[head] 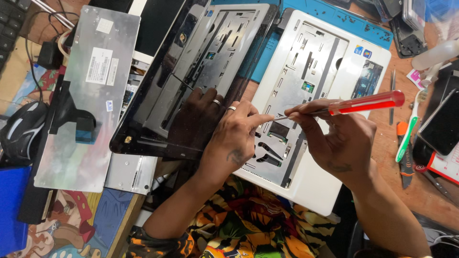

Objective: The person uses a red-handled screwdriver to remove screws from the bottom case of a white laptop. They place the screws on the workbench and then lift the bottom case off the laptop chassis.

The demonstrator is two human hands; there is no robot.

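Note:
My right hand (337, 138) grips a screwdriver with a red translucent handle (366, 102), its thin tip pointing left onto the white laptop palmrest shell (354, 71). My left hand (234, 136) rests across the seam between that white shell and a black laptop palmrest shell (158, 110), index finger stretched toward the screwdriver tip, other fingers pressing on the black shell. Two rings show on its fingers. Both shells lie with their keyboard bays bare, showing metal frames and slots.
A silver keyboard turned face down (86, 95) lies at the left, with a black mouse (21, 131) beside it. A blue work mat (330, 19) sits under the shells. A toothbrush (409, 131), tweezers (392, 95) and a dark phone (442, 126) lie on the right.

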